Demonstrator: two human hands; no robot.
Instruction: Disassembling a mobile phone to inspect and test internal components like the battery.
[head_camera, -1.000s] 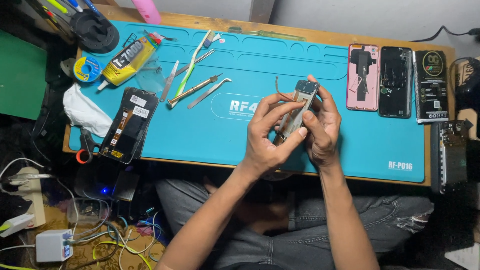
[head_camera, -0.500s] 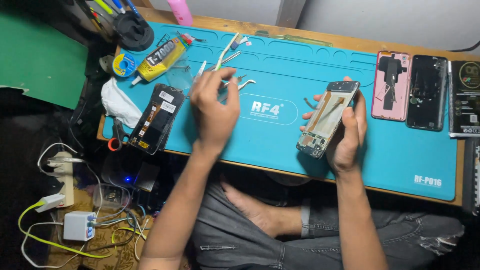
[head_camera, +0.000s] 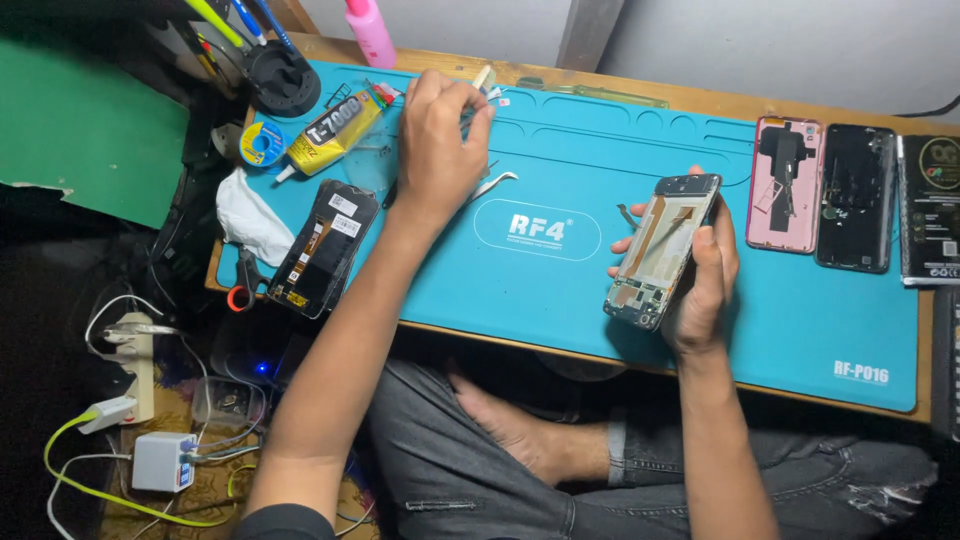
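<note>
My right hand (head_camera: 705, 290) holds an opened phone body (head_camera: 662, 250) tilted above the teal work mat (head_camera: 560, 300); its inner board and a flex strip face up. My left hand (head_camera: 438, 140) is stretched to the mat's far left part, among the hand tools. Its thumb and fingers pinch a thin cream-tipped tool (head_camera: 485, 77). Metal tweezers (head_camera: 497, 184) lie just right of that wrist.
A dark screen assembly (head_camera: 325, 245), a white cloth (head_camera: 250, 215), a yellow glue tube (head_camera: 330, 130) and a pink bottle (head_camera: 370, 30) are at the left. A pink back cover (head_camera: 787, 185) and a black phone (head_camera: 853, 200) lie at the right. Cables and a power strip (head_camera: 135, 360) lie on the floor.
My left hand left the phone, crossed to the tools at the far left and closed its fingers there. My right hand kept the phone body, now held alone.
</note>
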